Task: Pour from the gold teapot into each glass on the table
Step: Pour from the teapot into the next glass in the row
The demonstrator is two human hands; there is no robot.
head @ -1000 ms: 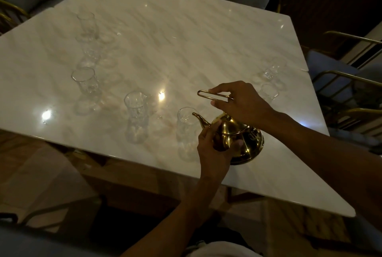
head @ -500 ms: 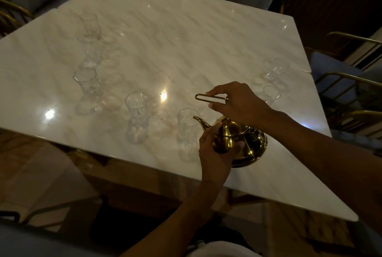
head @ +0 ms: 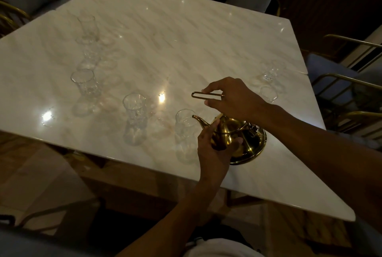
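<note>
Gold teapot (head: 237, 139), tilted on marble worktop (head: 186, 40): spout over nearest glass (head: 185, 130); right hand (head: 233, 97) fingers pinch handle (head: 206, 95); left hand (head: 215, 149) fingers cup body.

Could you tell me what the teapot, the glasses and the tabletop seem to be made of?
Gold teapot: apparently polished metal with a brass-like finish, given its sharp highlights. Nearest glass: clear, seemingly patterned glass, since the table shows through. Table: glossy, pale, grey-veined, probably marble or an imitation.
</note>
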